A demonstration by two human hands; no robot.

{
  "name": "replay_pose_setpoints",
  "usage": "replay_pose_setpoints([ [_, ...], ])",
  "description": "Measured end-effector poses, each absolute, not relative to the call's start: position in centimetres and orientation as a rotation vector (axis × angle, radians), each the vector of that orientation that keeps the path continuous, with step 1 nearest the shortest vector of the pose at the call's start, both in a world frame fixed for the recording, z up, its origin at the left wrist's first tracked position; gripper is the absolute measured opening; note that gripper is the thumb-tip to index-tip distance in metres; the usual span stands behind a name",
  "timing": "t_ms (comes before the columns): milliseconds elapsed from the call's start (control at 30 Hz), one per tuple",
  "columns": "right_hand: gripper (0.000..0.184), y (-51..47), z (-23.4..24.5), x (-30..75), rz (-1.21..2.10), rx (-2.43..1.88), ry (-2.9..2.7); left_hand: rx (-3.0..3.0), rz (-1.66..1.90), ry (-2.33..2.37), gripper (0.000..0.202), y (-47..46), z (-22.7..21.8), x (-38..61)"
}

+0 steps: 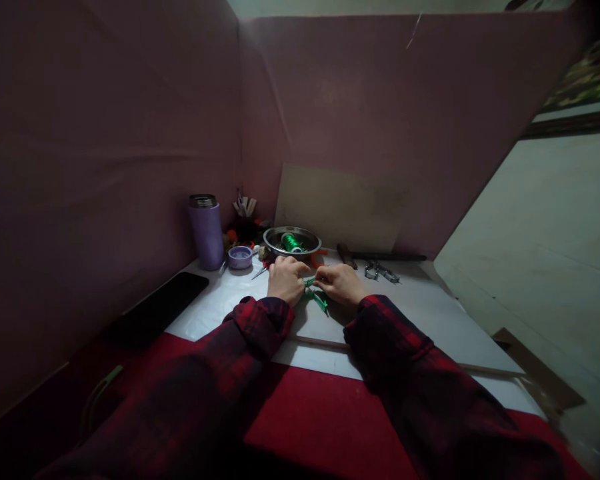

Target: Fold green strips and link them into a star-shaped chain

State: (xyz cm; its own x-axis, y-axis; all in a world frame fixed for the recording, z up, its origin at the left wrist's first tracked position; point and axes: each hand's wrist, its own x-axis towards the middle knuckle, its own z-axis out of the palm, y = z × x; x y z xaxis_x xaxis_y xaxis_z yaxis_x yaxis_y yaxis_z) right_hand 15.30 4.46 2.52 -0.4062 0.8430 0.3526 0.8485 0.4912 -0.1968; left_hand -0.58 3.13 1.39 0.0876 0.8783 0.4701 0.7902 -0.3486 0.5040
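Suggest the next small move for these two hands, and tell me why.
Perhaps the right hand should gently tease the green piece a little, with the left hand steadying it. Both hands meet at that piece above the white board, and part of it extends loose below them, toward the person. The exact grip is too small to make out.
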Motion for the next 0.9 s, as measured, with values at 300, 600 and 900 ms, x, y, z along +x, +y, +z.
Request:
replay_pose_setpoints([
  [300, 0.013, 3.8, 3.2, 17.2, 0.267, -1.404, -2.301, 2.396, 1.119, 1.576, 0.031, 2.4, 1.0, -0.4],
  [600, 0.014, 4.7, 2.1, 19.1, 0.531, -1.386, -2.13, 2.551, 0.993, 1.499, 0.025, 2.5, 0.4, -0.3],
  [900, 0.029, 4.7, 1.6, 18.4, 0.848, -1.422, -1.811, 2.619, 0.878, 1.552, 0.027, 2.7, -0.1, 0.0],
])
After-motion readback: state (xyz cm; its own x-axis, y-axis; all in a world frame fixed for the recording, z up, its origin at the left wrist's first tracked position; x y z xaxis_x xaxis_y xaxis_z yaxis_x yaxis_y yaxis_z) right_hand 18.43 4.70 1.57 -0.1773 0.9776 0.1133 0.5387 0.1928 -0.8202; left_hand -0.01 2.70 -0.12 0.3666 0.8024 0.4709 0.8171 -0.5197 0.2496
